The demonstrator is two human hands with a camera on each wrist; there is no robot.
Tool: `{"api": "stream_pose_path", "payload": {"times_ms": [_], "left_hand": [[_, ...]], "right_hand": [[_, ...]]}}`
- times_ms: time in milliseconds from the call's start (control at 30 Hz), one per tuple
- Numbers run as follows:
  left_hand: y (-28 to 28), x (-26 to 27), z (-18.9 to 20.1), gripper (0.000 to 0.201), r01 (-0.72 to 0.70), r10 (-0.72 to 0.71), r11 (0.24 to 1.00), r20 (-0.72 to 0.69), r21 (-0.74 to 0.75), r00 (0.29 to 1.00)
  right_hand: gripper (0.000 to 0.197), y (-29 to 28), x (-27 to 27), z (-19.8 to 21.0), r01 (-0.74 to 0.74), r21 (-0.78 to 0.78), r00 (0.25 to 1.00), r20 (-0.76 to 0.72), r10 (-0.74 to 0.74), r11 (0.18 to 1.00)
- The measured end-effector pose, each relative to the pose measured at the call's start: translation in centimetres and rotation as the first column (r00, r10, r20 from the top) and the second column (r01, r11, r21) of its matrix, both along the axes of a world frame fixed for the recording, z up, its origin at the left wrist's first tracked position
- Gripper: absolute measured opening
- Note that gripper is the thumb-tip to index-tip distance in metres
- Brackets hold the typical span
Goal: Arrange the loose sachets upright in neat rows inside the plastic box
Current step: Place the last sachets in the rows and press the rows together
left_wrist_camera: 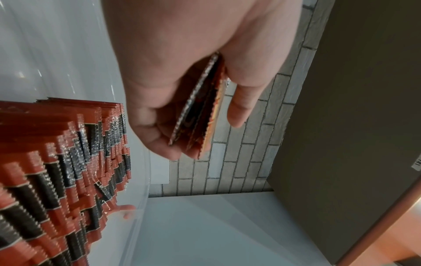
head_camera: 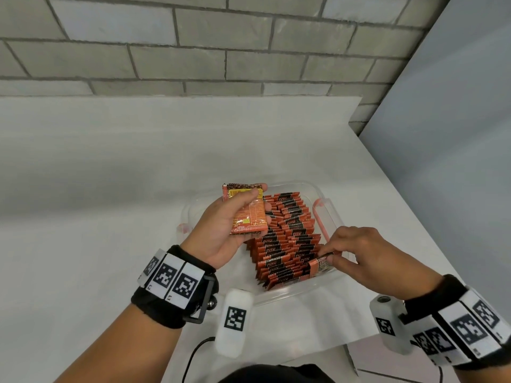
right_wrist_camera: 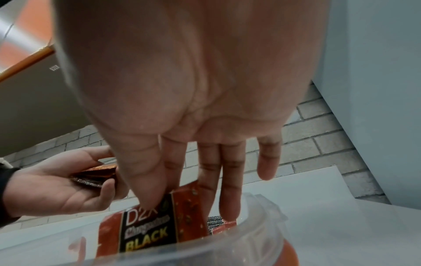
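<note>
Your right hand (head_camera: 356, 254) is down at the near right corner of the plastic box (head_camera: 301, 293), thumb and fingertips pinching one sachet (head_camera: 320, 265) by its top edge as it slots in at the front of the rows. From the right wrist view that sachet (right_wrist_camera: 148, 228) stands nearly upright against the box's near wall, label facing the camera. Your left hand (head_camera: 221, 230) hovers over the left side of the box, thumb and fingers curled round a small stack of spare sachets (head_camera: 247, 208) — how many is hard to count, perhaps three or four judging by the edges in the left wrist view (left_wrist_camera: 198, 111). Beyond your hands, the rows of sachets (head_camera: 287, 236) fill most of the box, standing on edge, a bit staggered. The box sits on the white desk (head_camera: 110, 189), near its right edge.

So you're mid-placement, and the job looks nearly done. Next, I'd say: seat this one flush, let go, then peel another off the left-hand stack and tuck it alongside without knocking its neighbours askew.
</note>
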State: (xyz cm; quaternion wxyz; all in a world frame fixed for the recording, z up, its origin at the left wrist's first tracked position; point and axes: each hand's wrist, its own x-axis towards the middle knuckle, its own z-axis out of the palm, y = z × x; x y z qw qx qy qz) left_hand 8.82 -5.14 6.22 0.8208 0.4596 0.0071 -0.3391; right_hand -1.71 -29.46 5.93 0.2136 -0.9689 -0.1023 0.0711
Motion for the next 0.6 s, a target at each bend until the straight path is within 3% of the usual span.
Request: {"api": "stream_pose_path", "payload": {"times_ms": [167,600], "left_hand": [[0.1,0.2,-0.2,0.043,0.002,-0.002,1.000,0.005,-0.018,1.000],[0.2,0.1,-0.3,0.043,0.007,-0.007,1.000,0.002,-0.025,1.000]], "right_hand": [[0.024,0.4,0.5,0.9,0.000,-0.024,1.000,-0.027,-0.001,1.000],[0.026,1.3,1.0,1.9,-0.055,-0.367,0.992,-0.130,0.007,0.929]]}}
